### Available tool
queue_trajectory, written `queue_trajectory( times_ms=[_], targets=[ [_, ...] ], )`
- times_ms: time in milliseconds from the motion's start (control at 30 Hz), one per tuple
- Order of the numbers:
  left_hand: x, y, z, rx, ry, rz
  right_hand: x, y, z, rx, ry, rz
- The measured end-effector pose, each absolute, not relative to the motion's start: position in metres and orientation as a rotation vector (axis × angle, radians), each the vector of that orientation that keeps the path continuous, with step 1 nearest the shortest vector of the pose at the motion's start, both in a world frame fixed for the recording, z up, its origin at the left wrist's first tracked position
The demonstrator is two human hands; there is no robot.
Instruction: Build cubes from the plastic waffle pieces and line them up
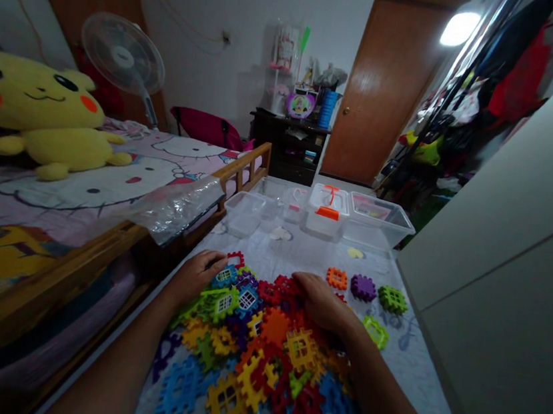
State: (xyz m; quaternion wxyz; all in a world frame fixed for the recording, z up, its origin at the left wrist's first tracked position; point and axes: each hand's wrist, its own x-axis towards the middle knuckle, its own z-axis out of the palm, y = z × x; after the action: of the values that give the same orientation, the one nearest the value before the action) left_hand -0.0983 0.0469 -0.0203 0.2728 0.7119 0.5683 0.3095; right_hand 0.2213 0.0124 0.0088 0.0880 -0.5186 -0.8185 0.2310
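Note:
A heap of colourful plastic interlocking blocks (274,328) with toothed edges lies before me, some blocks holding white window grids. At its upper left edge rests my left hand (199,274), fingers stretched out loosely, beside a blue windowed block (224,276) and a red frame block (236,259). My right hand (324,300) lies over the heap's upper right side, its fingers extended on red blocks (279,289); part of what is beneath it is hidden. Apart from the heap, an orange block (337,278), a purple block (363,287) and a green block (393,299) stand in a row.
Several clear plastic boxes (246,211) line the bed's far end, one a lidded box (328,207) with orange clasps. A wooden rail (99,259) runs along the left, with plastic wrapping (180,205) over it. A white cabinet (511,263) borders the right.

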Motion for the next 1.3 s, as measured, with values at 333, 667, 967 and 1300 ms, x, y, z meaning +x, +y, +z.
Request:
queue_trajectory(
  times_ms=[333, 667, 967, 1300],
  targets=[
    [-0.099, 0.047, -0.022, 1.915, 1.517, 0.821, 0.229, 0.008, 0.032, -1.701, -2.26, 0.658],
    [-0.097, 0.044, -0.016, 1.936, 1.525, 0.832, 0.187, 0.041, 0.038, -1.839, -2.411, 0.591],
    [-0.097, 0.044, -0.018, 1.945, 1.521, 0.857, 0.199, 0.041, 0.027, -1.707, -2.487, 0.746],
    [-0.097, 0.046, -0.02, 1.952, 1.535, 0.854, 0.213, 0.035, 0.031, -1.648, -2.368, 0.796]
  ],
)
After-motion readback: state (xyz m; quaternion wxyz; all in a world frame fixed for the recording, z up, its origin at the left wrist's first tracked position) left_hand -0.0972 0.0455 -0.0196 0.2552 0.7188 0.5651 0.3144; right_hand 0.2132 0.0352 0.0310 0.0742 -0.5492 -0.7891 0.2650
